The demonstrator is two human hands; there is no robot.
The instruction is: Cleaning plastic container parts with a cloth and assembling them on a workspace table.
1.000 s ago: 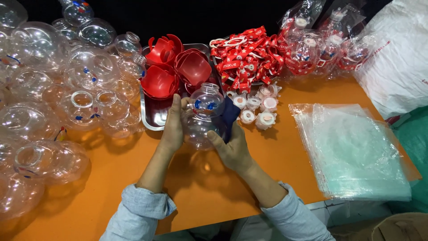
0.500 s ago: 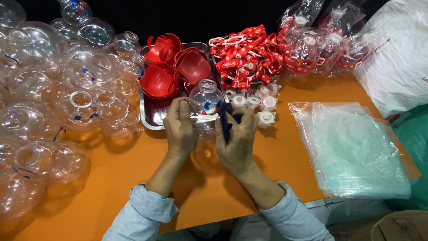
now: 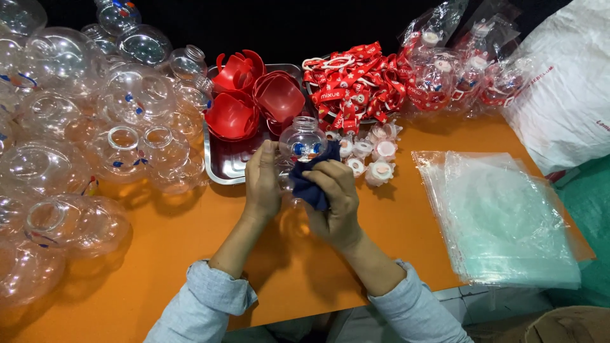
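A: Left hand (image 3: 262, 181) closed round clear figure-shaped bottle (image 3: 302, 145), just in front of steel tray (image 3: 223, 166).

B: Right hand (image 3: 335, 197) clenched on dark blue cloth (image 3: 311, 184), pressed against bottle's right side (cloth bunched).

A: Judged best practice: steady grip, bottle turned a little per wipe, printed face rubbed lightly, clear of white caps (image 3: 372, 155) right of tray.

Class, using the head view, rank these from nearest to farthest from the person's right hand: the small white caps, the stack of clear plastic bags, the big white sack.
Measured from the right hand, which grips a dark blue cloth:
1. Small white caps, just beyond the hand, slightly to its right.
2. Stack of clear plastic bags, farther right on the orange table.
3. Big white sack, at the far right corner.
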